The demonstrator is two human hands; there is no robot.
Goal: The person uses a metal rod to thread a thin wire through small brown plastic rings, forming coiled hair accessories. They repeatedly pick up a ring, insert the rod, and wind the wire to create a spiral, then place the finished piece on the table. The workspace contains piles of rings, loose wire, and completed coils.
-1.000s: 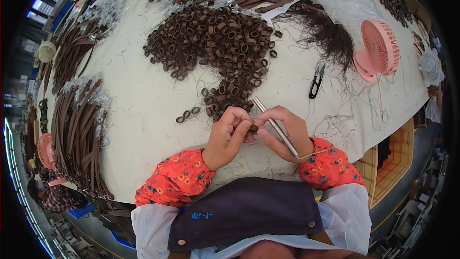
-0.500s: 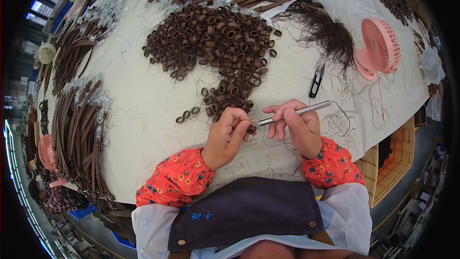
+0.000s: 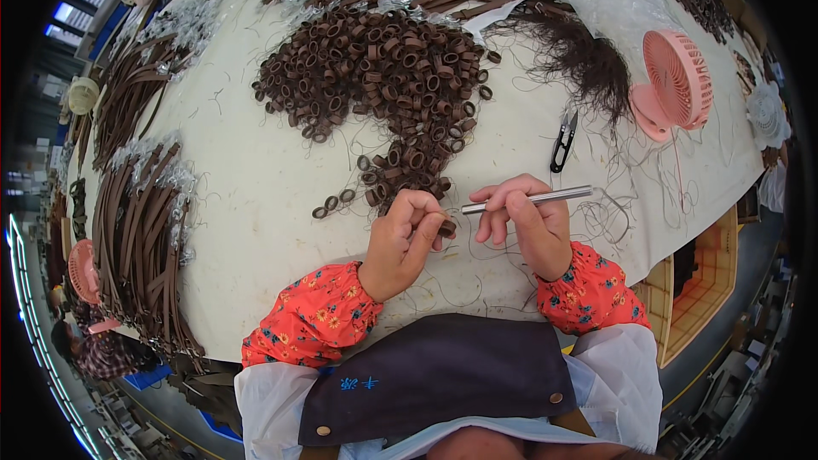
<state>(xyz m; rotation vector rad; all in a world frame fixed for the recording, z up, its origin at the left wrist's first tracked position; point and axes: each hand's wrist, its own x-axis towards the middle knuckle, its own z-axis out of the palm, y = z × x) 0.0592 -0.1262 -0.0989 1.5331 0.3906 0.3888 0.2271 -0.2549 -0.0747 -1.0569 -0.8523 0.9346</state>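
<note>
The left hand (image 3: 407,234) pinches a small brown loop (image 3: 446,227) between thumb and fingertips, just at the near edge of the white table (image 3: 247,204). The right hand (image 3: 528,226) grips a slim silver tool (image 3: 528,199), lying level, its tip pointing at nine o'clock toward the loop. At twelve o'clock lies a heap of brown loops (image 3: 383,77); black snips (image 3: 563,141) sit at one o'clock, a pink fan (image 3: 676,81) beyond.

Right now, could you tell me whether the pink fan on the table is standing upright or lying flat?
Upright: the pink fan stands on its base on the table, grille tilted toward the person. Whether it is running, I cannot tell.
</note>
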